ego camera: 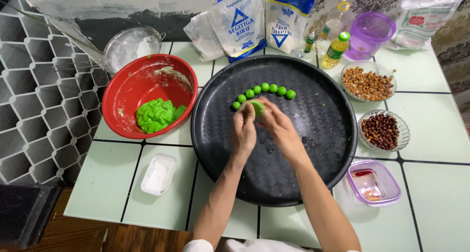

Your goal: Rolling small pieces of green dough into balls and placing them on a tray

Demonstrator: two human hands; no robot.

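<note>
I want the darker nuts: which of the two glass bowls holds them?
The lower glass bowl, nearer the person; its nuts are dark reddish-brown, while the upper bowl holds pale tan ones.

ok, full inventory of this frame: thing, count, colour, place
tray: 1, black, round, table centre
dough balls: 7, green, arc on tray's far side
dough piece: 1, green, between both hands
bowl: 1, red, left of tray
dough lump: 1, green, in bowl
sieve: 1, metal, behind bowl
flour bags: 3, white, back edge
bottle: 1, yellow, green cap
cup: 1, purple, back right
nut dishes: 2, glass, right of tray
small tubs: 2, near edge
left hand: over tray
right hand: over tray
</note>
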